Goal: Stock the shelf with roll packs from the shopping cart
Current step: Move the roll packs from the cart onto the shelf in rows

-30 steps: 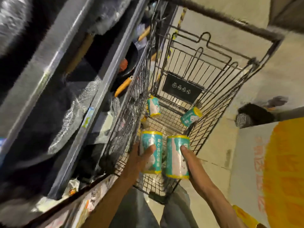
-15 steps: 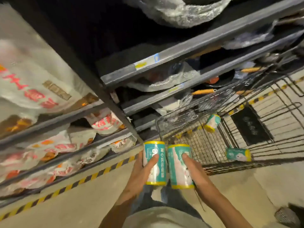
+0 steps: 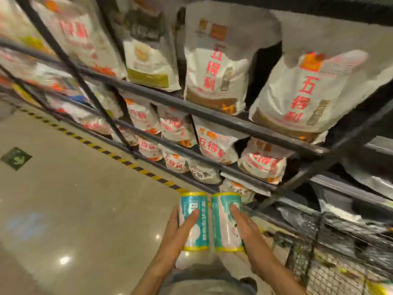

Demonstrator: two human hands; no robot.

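Aisle floor and bagged stock, blurred by camera motion.
White bags with red characters [image 3: 217,67] stand in rows on several tiers, larger ones far and high, smaller ones lower. One bag with a gold band [image 3: 146,58] stands just left of them. Glossy beige floor [image 3: 74,209] fills the left; a yellow-black striped line [image 3: 110,154] runs along it. Green floor sign [image 3: 16,158] at far left.

Head cam, single view, wide-angle: worn on person's head, tilted fwd and down along the shelf [image 3: 212,116], close to it; shelf rails run diagonally across frame, floor [image 3: 74,209] left of shelf, cart mesh [image 3: 331,271] below-right of it.
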